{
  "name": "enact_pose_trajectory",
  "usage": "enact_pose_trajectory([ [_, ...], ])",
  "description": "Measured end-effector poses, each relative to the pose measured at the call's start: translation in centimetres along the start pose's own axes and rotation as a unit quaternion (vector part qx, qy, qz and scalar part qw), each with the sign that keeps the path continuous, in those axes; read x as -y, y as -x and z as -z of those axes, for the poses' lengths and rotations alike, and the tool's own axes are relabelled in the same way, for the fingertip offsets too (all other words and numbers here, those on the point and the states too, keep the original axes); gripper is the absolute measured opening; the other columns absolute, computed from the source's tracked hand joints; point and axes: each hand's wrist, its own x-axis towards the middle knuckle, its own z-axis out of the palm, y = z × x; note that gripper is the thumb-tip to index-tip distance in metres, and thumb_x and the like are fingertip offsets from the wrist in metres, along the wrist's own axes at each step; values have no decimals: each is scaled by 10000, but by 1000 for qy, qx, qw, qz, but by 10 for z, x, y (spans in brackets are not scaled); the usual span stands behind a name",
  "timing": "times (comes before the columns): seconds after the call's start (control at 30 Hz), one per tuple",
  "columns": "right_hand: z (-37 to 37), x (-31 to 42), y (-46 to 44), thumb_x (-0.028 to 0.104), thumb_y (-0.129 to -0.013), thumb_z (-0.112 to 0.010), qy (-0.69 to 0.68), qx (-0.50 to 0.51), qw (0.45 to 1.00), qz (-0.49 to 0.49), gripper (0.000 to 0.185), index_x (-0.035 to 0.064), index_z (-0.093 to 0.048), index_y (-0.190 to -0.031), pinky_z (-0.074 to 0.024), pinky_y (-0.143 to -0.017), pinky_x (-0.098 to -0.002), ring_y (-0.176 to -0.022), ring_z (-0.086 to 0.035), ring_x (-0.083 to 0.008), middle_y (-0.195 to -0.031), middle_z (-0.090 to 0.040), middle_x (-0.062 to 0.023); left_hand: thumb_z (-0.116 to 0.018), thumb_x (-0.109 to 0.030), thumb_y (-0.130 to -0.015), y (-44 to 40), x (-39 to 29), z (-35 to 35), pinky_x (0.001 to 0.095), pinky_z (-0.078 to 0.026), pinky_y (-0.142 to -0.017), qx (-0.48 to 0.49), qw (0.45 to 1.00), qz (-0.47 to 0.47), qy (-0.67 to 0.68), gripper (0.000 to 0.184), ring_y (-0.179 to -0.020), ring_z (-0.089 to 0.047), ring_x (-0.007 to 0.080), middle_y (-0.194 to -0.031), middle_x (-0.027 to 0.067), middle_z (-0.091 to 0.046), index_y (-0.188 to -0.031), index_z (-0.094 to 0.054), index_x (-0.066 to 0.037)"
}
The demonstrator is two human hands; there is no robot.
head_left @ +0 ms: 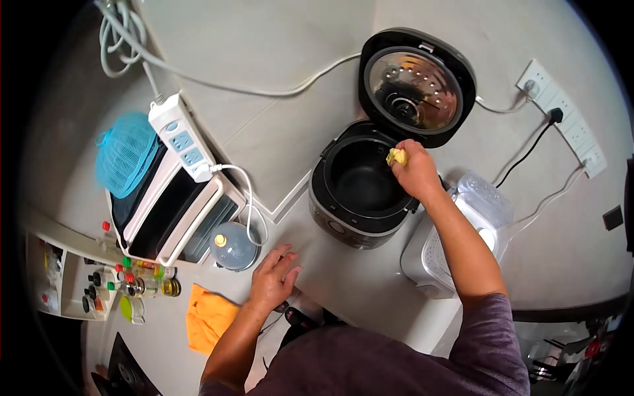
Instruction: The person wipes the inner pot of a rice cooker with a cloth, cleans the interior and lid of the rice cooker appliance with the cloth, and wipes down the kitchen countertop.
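Note:
My right hand [419,173] is closed around a crumpled yellow cloth [396,157] and is over the right rim of the rice cooker [360,228]. The cooker's lid [413,89] stands up, with its shiny metal inner plate showing. Inside, the dark pot [363,181] shows no contents. My left hand [272,277] holds nothing, its fingers apart, near the counter's front edge. Just beyond it stands a grey, round-bodied container [234,247] with a yellowish top. An orange cloth [208,320] lies to the left of my left forearm.
A white appliance with a clear lid [429,257] stands right of the cooker, partly behind my right arm. At left are a toaster oven [172,214], a blue mesh cover [125,155], a power strip [181,138] and several bottles [148,284]. Wall sockets [561,119] hold plugged-in cords.

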Motion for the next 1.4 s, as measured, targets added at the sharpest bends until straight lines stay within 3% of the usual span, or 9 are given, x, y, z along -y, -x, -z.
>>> enact_pose_trajectory([
  [0.13,-7,26,6,112,-894,-748,55,67,996,9,294,38,-661,-1164,-576,-954,-511,-1098,-704,-448,-1170,-710,-216,-878,-123,-890,-14,-12,-13,446,-581,-1041,-27,999,-29,5,383,-1233,-711,379,-1416,168,-702,-1247,-773,-35],
  [0.3,8,49,16,202,-890,-758,63,50,995,-50,347,48,-684,-1192,-583,-952,-496,-1102,-722,-428,-1200,-742,-214,-832,-372,-956,-87,-44,-35,646,-345,-1262,11,998,-67,11,659,-1529,-489,382,-1674,153,-499,-1513,-606,-103],
  [0.37,25,47,27,229,-883,-767,35,34,995,-84,360,53,-697,-1188,-582,-951,-493,-1098,-726,-431,-1199,-755,-217,-779,-455,-983,-102,-45,-49,656,-285,-1287,22,997,-70,-10,688,-1591,-400,376,-1722,149,-431,-1547,-572,-119],
  [0.43,43,34,39,196,-881,-761,-75,7,989,-130,316,53,-719,-1159,-601,-877,-438,-955,-769,-358,-1045,-790,-187,-716,-550,-1003,-113,-36,-67,659,-235,-1307,34,993,-97,-53,711,-1634,-332,375,-1751,150,-385,-1555,-568,-128],
  [0.53,85,20,63,149,-913,-730,-172,-42,970,-168,274,33,-730,-1161,-598,-806,-361,-846,-753,-208,-937,-784,-117,-747,-509,-986,-118,-27,-80,621,-262,-1313,44,989,-118,-74,738,-1631,-342,370,-1767,150,-355,-1566,-557,-93],
  [0.83,145,8,113,-2,-960,-693,-474,-157,841,-209,237,-36,-721,-1193,-591,-802,-301,-877,-719,-141,-1035,-772,-87,-706,-587,-993,-135,-39,-69,618,-278,-1308,63,974,-136,-169,725,-1567,-434,372,-1619,163,-547,-1473,-647,-48],
  [1.23,87,1,98,85,-981,-755,-357,-189,888,-220,342,9,-637,-1293,-583,-878,-315,-965,-702,-156,-1109,-739,-75,-556,-720,-1018,-132,-49,-76,647,-144,-1335,72,963,-133,-223,883,-1598,-380,362,-1620,190,-545,-1507,-622,13],
  [1.33,64,-4,86,110,-955,-783,-263,-159,928,-212,401,50,-631,-1321,-585,-919,-342,-992,-712,-203,-1107,-747,-107,-515,-731,-1029,-132,-50,-79,664,-121,-1331,90,955,-125,-251,884,-1617,-353,347,-1650,178,-518,-1529,-610,-8],
  [1.4,44,-15,84,92,-925,-776,-94,-127,975,-159,382,66,-653,-1285,-587,-962,-457,-1071,-724,-395,-1186,-714,-236,-513,-734,-1028,-130,-51,-81,677,-118,-1326,77,958,-122,-250,885,-1623,-345,344,-1671,173,-495,-1550,-592,-24],
])
